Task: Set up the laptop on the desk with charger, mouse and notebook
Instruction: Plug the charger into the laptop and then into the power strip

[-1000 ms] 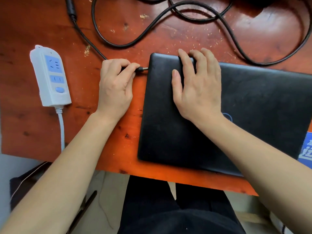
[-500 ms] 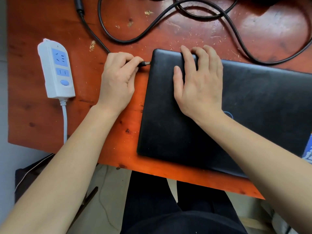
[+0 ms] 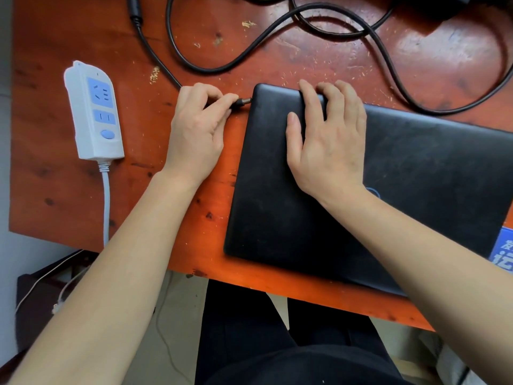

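left hand point(image 3: 195, 129): we pinch the charger plug point(image 3: 242, 102) between thumb and fingers, its tip touching the laptop point(image 3: 402, 190) side near the far corner | right hand point(image 3: 327, 140): fingers relaxed, flat on the closed lid (fingertips over the far edge) | laptop: on the desk point(image 3: 55, 176), power strip point(image 3: 93, 112) well left

The laptop point(image 3: 277, 204) is cut off by the right edge; the plug point(image 3: 243, 102) tip, very small, is maybe inside it.

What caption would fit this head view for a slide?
Left hand pinches the charger plug at the edge of the closed laptop; right hand rests on its lid.
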{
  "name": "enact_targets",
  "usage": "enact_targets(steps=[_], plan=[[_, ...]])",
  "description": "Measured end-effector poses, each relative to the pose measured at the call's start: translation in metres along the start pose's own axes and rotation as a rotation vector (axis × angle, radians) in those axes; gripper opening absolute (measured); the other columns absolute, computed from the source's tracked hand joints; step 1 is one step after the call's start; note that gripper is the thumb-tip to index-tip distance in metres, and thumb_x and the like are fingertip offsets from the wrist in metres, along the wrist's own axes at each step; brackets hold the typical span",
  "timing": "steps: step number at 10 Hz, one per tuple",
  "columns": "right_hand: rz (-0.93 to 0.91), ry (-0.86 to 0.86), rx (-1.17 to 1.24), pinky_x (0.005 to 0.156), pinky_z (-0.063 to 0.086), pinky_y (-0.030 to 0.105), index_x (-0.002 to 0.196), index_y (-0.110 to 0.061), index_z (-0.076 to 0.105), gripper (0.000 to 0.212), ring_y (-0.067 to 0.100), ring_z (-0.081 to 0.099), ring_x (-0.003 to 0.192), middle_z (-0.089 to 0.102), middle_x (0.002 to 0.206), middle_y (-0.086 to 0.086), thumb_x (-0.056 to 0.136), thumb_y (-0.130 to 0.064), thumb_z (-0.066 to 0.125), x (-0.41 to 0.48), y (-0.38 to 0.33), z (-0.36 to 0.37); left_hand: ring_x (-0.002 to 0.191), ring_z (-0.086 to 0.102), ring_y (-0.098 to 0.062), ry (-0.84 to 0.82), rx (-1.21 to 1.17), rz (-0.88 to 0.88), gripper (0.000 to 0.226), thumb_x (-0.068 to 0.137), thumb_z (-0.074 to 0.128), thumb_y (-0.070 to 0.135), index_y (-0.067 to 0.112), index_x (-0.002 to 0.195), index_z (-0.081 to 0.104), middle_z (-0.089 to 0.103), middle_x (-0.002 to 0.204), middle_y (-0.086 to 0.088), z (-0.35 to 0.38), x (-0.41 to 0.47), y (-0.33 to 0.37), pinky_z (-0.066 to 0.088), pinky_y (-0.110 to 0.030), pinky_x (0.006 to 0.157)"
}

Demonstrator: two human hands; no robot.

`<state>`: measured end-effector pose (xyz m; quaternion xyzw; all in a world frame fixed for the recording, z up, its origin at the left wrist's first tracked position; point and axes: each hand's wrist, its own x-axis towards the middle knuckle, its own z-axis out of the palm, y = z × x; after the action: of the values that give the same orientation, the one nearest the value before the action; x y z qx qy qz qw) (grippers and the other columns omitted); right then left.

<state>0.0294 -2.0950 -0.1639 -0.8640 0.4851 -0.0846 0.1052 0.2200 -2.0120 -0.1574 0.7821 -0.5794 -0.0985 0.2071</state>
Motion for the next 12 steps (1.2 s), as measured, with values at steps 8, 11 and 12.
enact_targets(steps=[8, 11, 12], plan=[[-0.005, 0.007, 0.004, 0.120, 0.025, 0.047, 0.148, -0.012, 0.047, 0.051, 0.035, 0.037, 0.142, 0.050, 0.144, 0.015, 0.105, -0.039, 0.036, 0.002, 0.000, 0.000, 0.101, 0.053, -0.034, -0.044, -0.026, 0.022, 0.025, 0.101, 0.052, 0.006, 0.003, 0.117, 0.070, 0.063, 0.102, -0.016, -0.005, 0.005, -0.001, 0.043, -0.028, 0.085], [0.001, -0.011, 0.004, 0.121, 0.024, 0.047, 0.148, -0.013, 0.046, 0.052, 0.034, 0.036, 0.143, 0.049, 0.145, 0.015, 0.105, -0.039, 0.035, 0.000, -0.001, 0.000, 0.103, 0.052, -0.032, -0.092, -0.040, 0.011, 0.025, 0.100, 0.053, 0.005, 0.004, 0.118, 0.070, 0.062, 0.104, -0.016, -0.015, 0.004, 0.003, 0.042, -0.026, 0.087], [0.002, -0.002, 0.017, 0.121, 0.024, 0.047, 0.147, -0.012, 0.047, 0.052, 0.035, 0.037, 0.142, 0.050, 0.144, 0.016, 0.104, -0.039, 0.036, 0.001, -0.001, 0.000, 0.103, 0.053, -0.035, -0.129, 0.001, 0.072, 0.026, 0.100, 0.052, 0.004, 0.003, 0.119, 0.070, 0.062, 0.103, -0.017, -0.020, 0.012, 0.001, 0.045, -0.032, 0.086]])
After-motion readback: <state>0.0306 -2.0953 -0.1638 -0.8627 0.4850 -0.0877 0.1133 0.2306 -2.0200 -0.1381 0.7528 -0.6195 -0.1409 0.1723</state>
